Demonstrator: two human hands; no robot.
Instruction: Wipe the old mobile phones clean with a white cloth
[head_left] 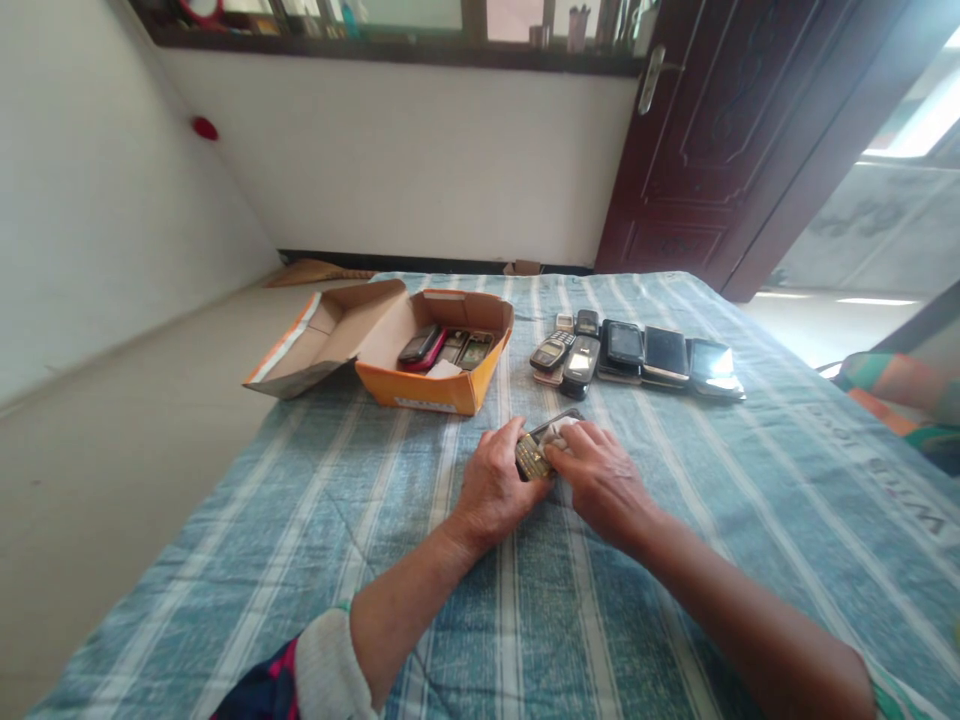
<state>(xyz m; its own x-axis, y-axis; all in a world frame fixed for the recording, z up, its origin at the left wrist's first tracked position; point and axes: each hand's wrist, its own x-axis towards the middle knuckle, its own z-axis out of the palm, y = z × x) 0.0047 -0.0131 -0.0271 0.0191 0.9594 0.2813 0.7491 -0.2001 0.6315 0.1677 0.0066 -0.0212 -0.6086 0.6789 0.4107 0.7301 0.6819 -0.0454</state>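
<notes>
Just above the striped cloth, my left hand [496,483] grips the lower left side of a keypad mobile phone [531,460]. The phone lies tilted, its dark upper end pointing away to the right. My right hand [600,478] is closed on a small white wipe [556,434], pressed against the phone's face. That wipe and my fingers hide most of the phone's screen. Beyond my hands, to the left, stands an open orange cardboard box [420,391] with several old phones [420,345] in it.
Several keypad phones [580,366] lie in a group at the back right, beside a row of touchscreen phones [665,354]. The box's lid [330,335] is folded out to the left. A blue striped cloth [300,560] covers the table. Behind are a white wall and a dark red door [705,130].
</notes>
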